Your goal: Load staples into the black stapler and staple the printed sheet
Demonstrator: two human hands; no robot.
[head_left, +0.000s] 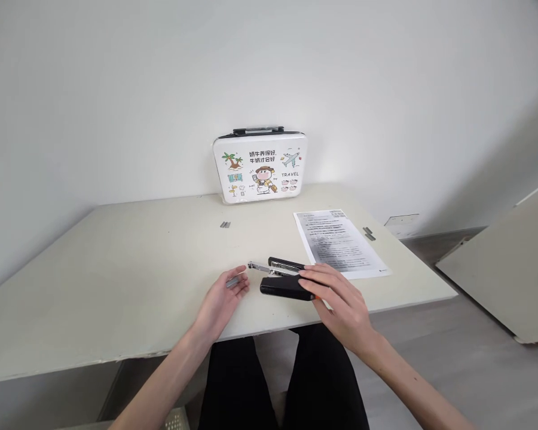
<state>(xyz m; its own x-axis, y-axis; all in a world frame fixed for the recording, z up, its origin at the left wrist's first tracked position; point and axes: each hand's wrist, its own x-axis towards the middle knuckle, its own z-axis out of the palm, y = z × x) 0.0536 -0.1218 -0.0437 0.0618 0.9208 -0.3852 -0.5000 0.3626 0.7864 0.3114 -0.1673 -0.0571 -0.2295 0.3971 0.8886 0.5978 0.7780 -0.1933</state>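
Note:
My right hand grips a black stapler by its right end, above the front part of the table. The stapler is spread apart, and its metal staple tray points left toward my other hand. Just left of that tray, my left hand is turned partly palm up. A small grey strip of staples lies in its curled fingers, close to the fingertips. The far end of the stapler is hidden behind my right fingers.
Short staple strips lie mid-table, and more staple strips sit near the right edge. A printed sheet rests at the right. A white cartoon case with a black handle leans against the wall. The table ends just before my legs.

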